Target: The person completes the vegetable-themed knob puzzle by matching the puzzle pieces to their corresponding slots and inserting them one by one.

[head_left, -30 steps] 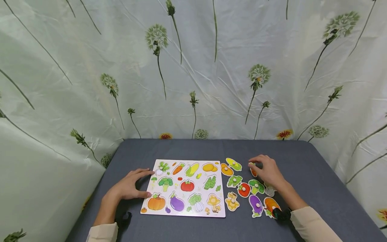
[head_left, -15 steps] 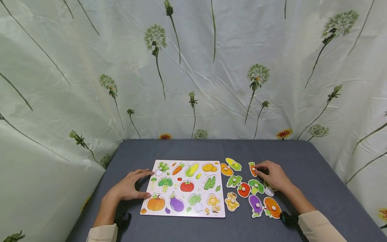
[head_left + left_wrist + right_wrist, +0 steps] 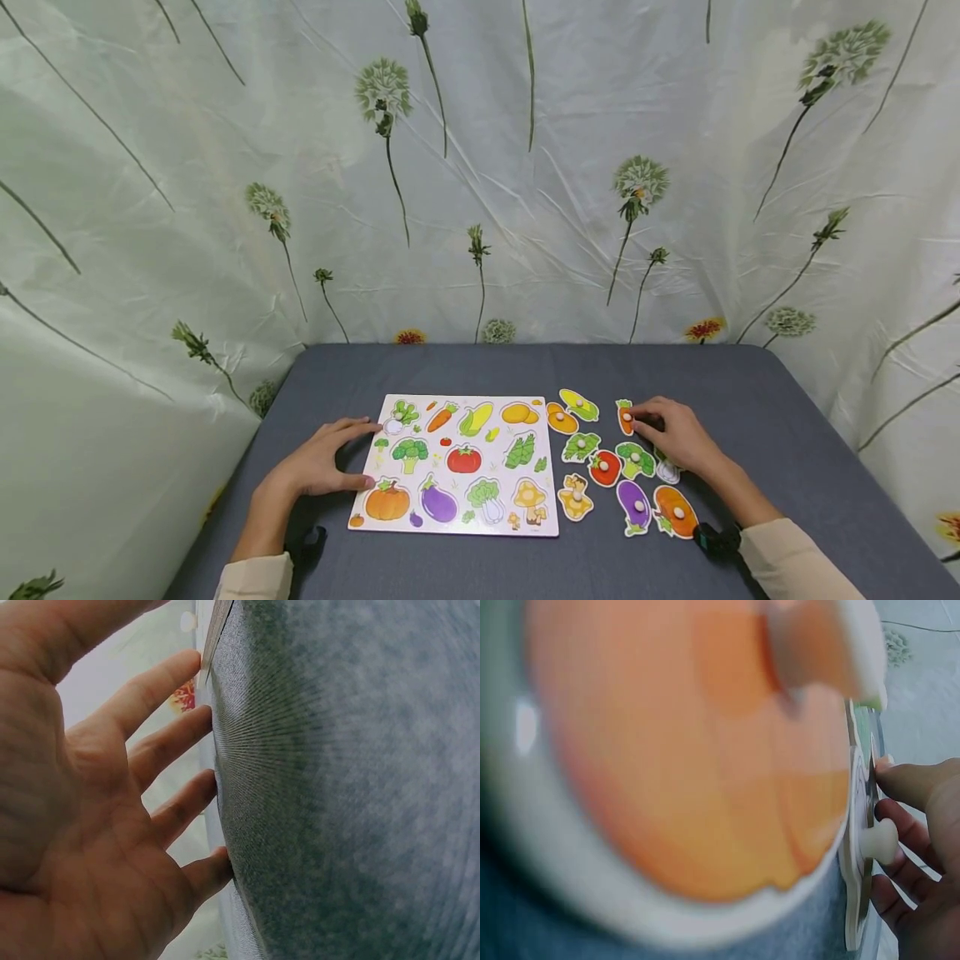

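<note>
A white vegetable puzzle board (image 3: pixel 442 527) lies flat on the dark grey table. My left hand (image 3: pixel 318 460) spreads at its left side, index finger and thumb touching the edge; the left wrist view has that hand (image 3: pixel 97 802) with fingers extended to the cloth. To the right of the board, my right hand (image 3: pixel 678 433) pinches at the small knob of a carrot puzzle piece (image 3: pixel 624 408); its fingertips partly cover the piece's right side. In the right wrist view the right hand (image 3: pixel 930 847) is at the far right, behind a blurred pumpkin piece (image 3: pixel 705 750).
Around the right hand lie several knobbed pieces: corn (image 3: pixel 579 406), potato (image 3: pixel 562 419), tomato (image 3: pixel 604 468), broccoli (image 3: pixel 635 461), eggplant (image 3: pixel 633 507), mushroom (image 3: pixel 575 497), asparagus-like green (image 3: pixel 581 447) and a partly covered white-and-green piece (image 3: pixel 667 472). A flowered curtain (image 3: pixel 480 167) hangs behind the table.
My right hand has shifted right and slightly down from over the carrot piece, uncovering most of it, with its fingertips now by the knob. The left hand and board have stayed put.
</note>
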`<act>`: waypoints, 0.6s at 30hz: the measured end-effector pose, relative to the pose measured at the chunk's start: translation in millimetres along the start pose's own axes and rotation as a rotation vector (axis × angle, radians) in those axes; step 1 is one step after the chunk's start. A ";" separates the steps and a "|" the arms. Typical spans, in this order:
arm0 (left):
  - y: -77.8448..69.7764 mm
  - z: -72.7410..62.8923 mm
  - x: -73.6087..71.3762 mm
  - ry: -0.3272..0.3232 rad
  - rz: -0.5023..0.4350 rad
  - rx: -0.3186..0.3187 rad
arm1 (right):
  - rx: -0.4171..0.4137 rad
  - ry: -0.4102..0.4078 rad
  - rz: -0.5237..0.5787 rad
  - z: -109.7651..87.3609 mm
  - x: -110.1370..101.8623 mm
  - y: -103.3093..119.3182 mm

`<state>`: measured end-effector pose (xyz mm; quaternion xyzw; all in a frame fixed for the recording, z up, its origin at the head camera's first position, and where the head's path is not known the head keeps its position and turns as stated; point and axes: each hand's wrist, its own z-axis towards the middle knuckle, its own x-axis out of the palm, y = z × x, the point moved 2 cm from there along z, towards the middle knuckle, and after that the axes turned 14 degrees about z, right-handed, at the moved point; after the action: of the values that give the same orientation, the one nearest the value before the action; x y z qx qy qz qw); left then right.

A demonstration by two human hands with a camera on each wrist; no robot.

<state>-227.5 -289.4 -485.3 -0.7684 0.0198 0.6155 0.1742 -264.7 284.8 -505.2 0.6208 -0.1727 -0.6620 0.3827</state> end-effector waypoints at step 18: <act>2.0 0.4 0.5 -0.003 -0.006 0.013 | 0.016 -0.045 0.030 1.9 3.4 0.9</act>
<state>-228.2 -291.0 -486.3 -0.7665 0.0213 0.6158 0.1813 -266.0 281.3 -506.6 0.6062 -0.1958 -0.6687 0.3835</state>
